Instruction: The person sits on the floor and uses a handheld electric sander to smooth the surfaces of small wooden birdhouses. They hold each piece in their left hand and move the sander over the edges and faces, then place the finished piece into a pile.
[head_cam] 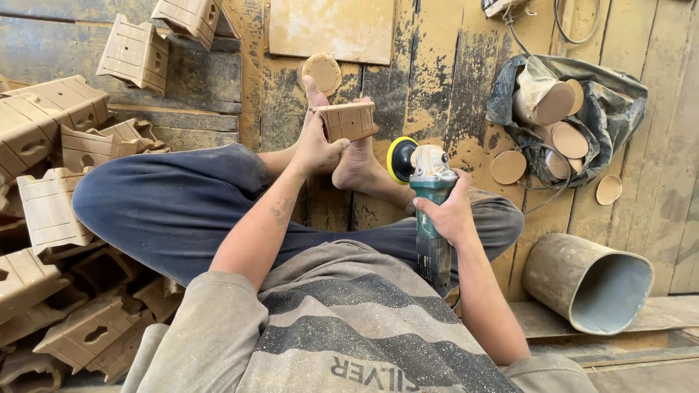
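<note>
Head view, looking down on a seated, cross-legged figure. Small carved wooden block point(349, 121) held out over the bare feet point(354, 161), just above the toes, clamped by the left hand point(318, 143): thumb up along the near end, fingers wrapped round the back, mostly hidden. Angle grinder point(427, 191), green-bodied with a yellow-rimmed black sanding pad, gripped by the right hand point(449, 212), fingers closed tight about the body; pad facing the block, just beside it but apart. Round sanding disc point(322, 73) lying on the worn plank floor point(429, 80) beyond the block. Flat pale board point(331, 28) further up. Heaped at the left side, many more carved blocks point(54, 211) of the same kind, stacked and tumbled. Off to the right, an open dark bag point(615, 102) holding tan discs point(557, 102), with loose ones spilled beside it. Lower right, a short grey pipe section point(590, 282) lying on its side. Dust-covered striped shirt point(342, 327) and dark trousers point(167, 204) nearest the lens.
</note>
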